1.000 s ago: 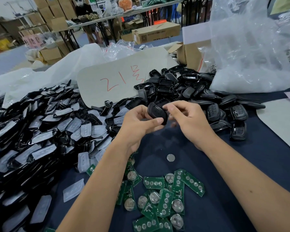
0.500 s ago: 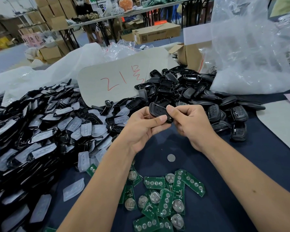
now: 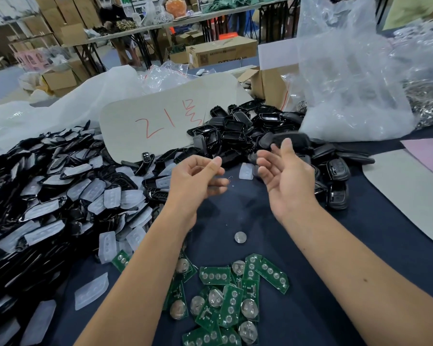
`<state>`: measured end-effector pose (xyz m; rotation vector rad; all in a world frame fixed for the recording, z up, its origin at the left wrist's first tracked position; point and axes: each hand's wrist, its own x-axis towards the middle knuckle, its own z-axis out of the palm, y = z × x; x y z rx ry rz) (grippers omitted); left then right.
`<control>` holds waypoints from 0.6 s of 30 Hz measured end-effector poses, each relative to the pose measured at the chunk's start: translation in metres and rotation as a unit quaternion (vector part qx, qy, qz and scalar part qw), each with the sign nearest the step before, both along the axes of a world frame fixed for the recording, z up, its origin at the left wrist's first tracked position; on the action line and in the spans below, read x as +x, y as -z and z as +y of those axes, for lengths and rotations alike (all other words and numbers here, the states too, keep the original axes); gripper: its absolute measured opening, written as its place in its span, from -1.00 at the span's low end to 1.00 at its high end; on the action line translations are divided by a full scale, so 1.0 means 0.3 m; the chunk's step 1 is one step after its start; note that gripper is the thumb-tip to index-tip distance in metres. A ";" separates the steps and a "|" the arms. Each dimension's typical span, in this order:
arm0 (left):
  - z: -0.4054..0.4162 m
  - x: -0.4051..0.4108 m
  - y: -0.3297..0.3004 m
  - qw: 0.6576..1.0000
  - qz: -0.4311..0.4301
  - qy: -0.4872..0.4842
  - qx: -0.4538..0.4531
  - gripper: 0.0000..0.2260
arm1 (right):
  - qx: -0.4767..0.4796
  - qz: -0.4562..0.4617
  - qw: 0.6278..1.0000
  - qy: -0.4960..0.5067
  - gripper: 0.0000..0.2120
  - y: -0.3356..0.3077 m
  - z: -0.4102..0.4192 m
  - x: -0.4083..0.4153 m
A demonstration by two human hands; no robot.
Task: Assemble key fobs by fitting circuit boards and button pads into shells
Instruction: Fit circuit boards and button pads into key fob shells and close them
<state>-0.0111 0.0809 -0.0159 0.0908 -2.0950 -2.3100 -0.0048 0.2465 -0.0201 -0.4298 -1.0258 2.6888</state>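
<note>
Green circuit boards lie heaped at lower centre within easy reach, shells piled above; left hand loosely curled, right hand spread, both empty, seemingly between fobs.

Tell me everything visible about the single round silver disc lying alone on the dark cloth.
The silver disc looks like a coin cell battery: small, round, flat, metallic, with a dull shine. It lies flat on the dark blue cloth, between the two forearms, apart from the green circuit boards nearer the camera. Nothing touches it.
</note>
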 end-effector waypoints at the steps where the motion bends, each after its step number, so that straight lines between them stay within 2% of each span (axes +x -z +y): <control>1: -0.014 -0.004 -0.003 0.999 0.012 -0.016 -0.027 -0.85 | 0.011 -0.008 1.000 -0.011 -0.73 0.000 -0.002 0.002; 4: -0.068 -0.022 -0.018 0.988 0.047 -0.063 -0.130 -0.84 | 0.159 -0.010 0.984 -0.075 -0.76 0.016 -0.023 0.012; 6: -0.121 -0.038 -0.028 0.971 0.072 -0.095 -0.208 -0.84 | 0.303 0.021 0.942 -0.143 -0.77 0.025 -0.021 0.017; 7: -0.153 -0.042 -0.032 0.958 0.084 -0.107 -0.253 -0.85 | 0.383 0.050 0.902 -0.191 -0.78 0.026 -0.015 0.019; 9: -0.214 -0.048 -0.040 0.933 0.104 -0.113 -0.325 -0.87 | 0.515 0.118 0.789 -0.313 -0.81 0.012 -0.005 0.033; 11: -0.263 -0.049 -0.047 0.920 0.115 -0.103 -0.360 -0.87 | 0.574 0.171 0.680 -0.423 -0.87 -0.009 -0.006 0.059; 13: -0.304 -0.049 -0.052 0.916 0.111 -0.101 -0.372 -0.86 | 0.596 0.196 0.621 -0.471 -0.87 -0.028 -0.025 0.088; 18: -0.393 -0.054 -0.065 0.903 0.081 -0.104 -0.408 -0.89 | 0.714 0.235 0.477 -0.455 -0.67 -0.035 -0.099 0.151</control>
